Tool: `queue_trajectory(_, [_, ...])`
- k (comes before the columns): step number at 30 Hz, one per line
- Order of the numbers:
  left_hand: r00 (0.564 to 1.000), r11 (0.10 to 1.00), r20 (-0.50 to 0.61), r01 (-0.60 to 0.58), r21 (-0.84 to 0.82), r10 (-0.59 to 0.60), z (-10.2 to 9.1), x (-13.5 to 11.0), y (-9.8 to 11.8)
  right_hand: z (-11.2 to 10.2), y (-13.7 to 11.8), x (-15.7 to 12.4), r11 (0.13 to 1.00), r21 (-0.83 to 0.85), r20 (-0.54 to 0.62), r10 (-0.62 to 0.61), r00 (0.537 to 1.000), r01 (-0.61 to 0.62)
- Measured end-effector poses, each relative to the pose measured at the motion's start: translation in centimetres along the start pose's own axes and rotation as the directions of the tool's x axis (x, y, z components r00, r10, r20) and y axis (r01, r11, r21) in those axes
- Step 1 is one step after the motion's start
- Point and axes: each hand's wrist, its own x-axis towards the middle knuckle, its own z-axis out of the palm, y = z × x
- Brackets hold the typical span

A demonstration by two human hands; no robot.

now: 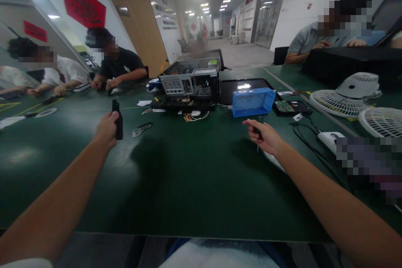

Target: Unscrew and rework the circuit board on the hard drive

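Note:
My left hand (106,129) is raised over the left part of the green table, its fingers closed round a flat black oblong piece (118,124). What kind of part it is, I cannot tell. On the right, my right hand (266,137) grips a screwdriver (259,124) with a dark handle; its thin metal shaft points down and the index finger stretches out to the left. Between the hands, nearer the left one, a small flat part (142,129) like a circuit board lies on the table (201,176).
An opened computer case (190,83) stands mid-table at the back. Right of it are a blue plastic bin (253,104), a black panel (228,88) and a device with a circuit board (288,107). White fans (358,92) and a power strip (331,139) with cables lie right. Several people work around.

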Motion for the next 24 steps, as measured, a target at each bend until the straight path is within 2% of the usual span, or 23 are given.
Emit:
queue_trajectory(2, [0.997,0.986,0.062,0.053,-0.158,-0.044,0.4,-0.7,1.3,0.1,0.2,0.1,0.999,-0.031,-0.013,0.012,1.000,-0.012])
queue_trajectory(3, [0.981,0.922,0.176,0.137,-0.362,-0.076,0.8,-1.5,2.0,0.2,0.2,0.1,0.998,-0.055,-0.017,0.020,1.000,-0.021])
queue_trajectory(4, [0.951,0.841,0.302,0.213,-0.497,-0.063,1.5,-2.6,2.7,0.3,0.3,0.1,0.996,-0.082,-0.021,0.029,0.999,-0.031])
queue_trajectory(6, [0.857,0.724,0.515,0.358,-0.590,-0.004,3.7,-5.3,3.9,0.6,0.4,0.0,0.990,-0.130,-0.030,0.048,0.998,-0.051])
queue_trajectory(8, [0.744,0.636,0.668,0.507,-0.582,0.018,6.9,-8.3,4.6,0.8,0.5,-0.1,0.984,-0.165,-0.041,0.062,0.997,-0.068])
queue_trajectory(11, [0.620,0.536,0.783,0.676,-0.506,-0.043,12.6,-12.4,4.9,0.6,0.5,-0.2,0.976,-0.201,-0.051,0.081,0.995,-0.090])
queue_trajectory(14, [0.493,0.495,0.859,0.786,-0.371,-0.138,17.7,-15.5,4.8,0.0,0.7,-0.1,0.982,-0.174,-0.050,0.071,0.996,-0.079])
queue_trajectory(17, [0.426,0.525,0.877,0.811,-0.260,-0.224,21.0,-17.7,4.9,-0.8,0.8,0.2,0.991,-0.133,-0.044,0.025,0.999,-0.031])
queue_trajectory(19, [0.402,0.608,0.883,0.772,-0.184,-0.243,22.4,-18.7,5.1,-1.1,0.8,0.4,0.985,-0.173,-0.053,0.006,0.999,-0.015])
queue_trajectory(22, [0.403,0.742,0.890,0.660,-0.122,-0.212,23.9,-19.4,5.4,-1.2,0.5,0.3,0.969,-0.246,-0.066,-0.007,0.998,-0.009])
queue_trajectory(24, [0.420,0.840,0.895,0.531,-0.108,-0.151,24.6,-19.2,5.4,-1.0,0.2,0.0,0.958,-0.285,-0.055,0.007,0.998,-0.023])
